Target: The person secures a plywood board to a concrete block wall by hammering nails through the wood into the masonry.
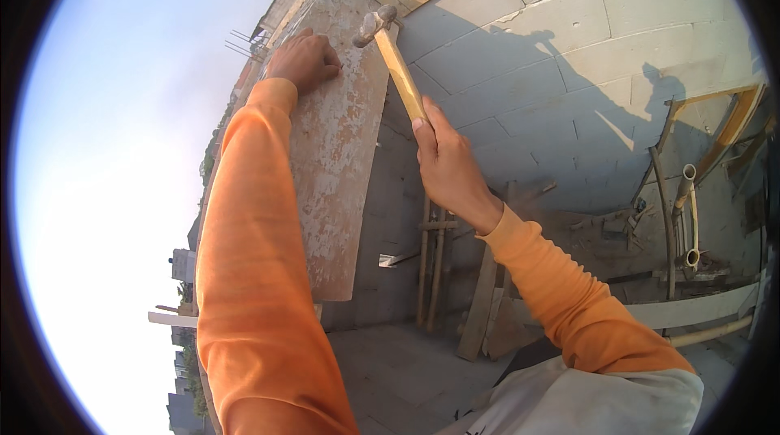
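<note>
My right hand is wrapped round the wooden handle of a hammer. The hammer's grey metal head is raised at the upper middle, over the far end of a long, worn board mottled with pale flakes. At that board's far left side, my left hand rests with fingers curled and thumb drawn in. Whatever its fingers pinch, if anything, is too small to make out. The hammer head is a short way right of my left hand, apart from it.
A grey block wall bearing shadows rises at the right. Bamboo poles and loose planks stand below, with debris near the wall. A wooden frame leans at far right. Open sky and distant buildings lie beyond the left edge, far down.
</note>
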### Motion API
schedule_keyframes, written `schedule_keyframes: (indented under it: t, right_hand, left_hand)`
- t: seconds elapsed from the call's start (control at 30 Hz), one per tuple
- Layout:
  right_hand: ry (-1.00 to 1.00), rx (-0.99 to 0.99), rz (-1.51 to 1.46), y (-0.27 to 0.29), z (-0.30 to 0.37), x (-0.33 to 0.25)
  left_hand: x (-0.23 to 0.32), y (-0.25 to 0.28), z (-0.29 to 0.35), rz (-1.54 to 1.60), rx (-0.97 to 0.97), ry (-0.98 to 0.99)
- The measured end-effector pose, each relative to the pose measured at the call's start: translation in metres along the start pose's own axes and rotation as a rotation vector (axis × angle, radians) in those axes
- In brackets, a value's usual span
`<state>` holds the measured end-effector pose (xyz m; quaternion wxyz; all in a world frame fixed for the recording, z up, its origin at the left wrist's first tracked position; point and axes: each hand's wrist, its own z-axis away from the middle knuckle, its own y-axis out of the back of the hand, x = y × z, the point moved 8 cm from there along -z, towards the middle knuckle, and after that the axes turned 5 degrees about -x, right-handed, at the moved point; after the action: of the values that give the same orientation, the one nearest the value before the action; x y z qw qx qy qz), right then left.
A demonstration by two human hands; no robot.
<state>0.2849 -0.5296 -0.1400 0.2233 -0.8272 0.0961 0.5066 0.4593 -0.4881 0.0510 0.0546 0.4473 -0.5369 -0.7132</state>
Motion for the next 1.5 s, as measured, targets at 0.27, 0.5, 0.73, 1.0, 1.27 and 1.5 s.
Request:
schedule_keyframes:
  t: [0.27, 0.5, 0.73, 1.0, 1.27, 1.5]
  right_hand:
    - [-0.016, -0.044, 0.018, 0.000, -0.001, 0.005]
    - [-0.036, -0.075, -0.037, 0.008, -0.001, -0.003]
    - [-0.004, -0.034, 0.010, -0.001, -0.006, -0.003]
    - [-0.006, -0.091, 0.067, -0.001, -0.011, -0.003]
    - [-0.091, -0.182, 0.111, -0.003, -0.011, -0.007]
    - [-0.132, -0.046, -0.035, 0.005, 0.005, 0.024]
  left_hand:
    - [0.002, 0.000, -0.005, -0.045, 0.001, -0.047]
    - [-0.005, -0.008, -0.005, -0.052, 0.016, -0.212]
    - [0.000, -0.007, 0.001, -0.065, 0.043, -0.111]
    - [0.008, 0.001, 0.002, -0.071, 0.048, -0.118]
    - [0.004, -0.008, -0.001, -0.082, 0.008, -0.180]
    - [0.007, 0.018, 0.016, -0.160, 0.173, -0.161]
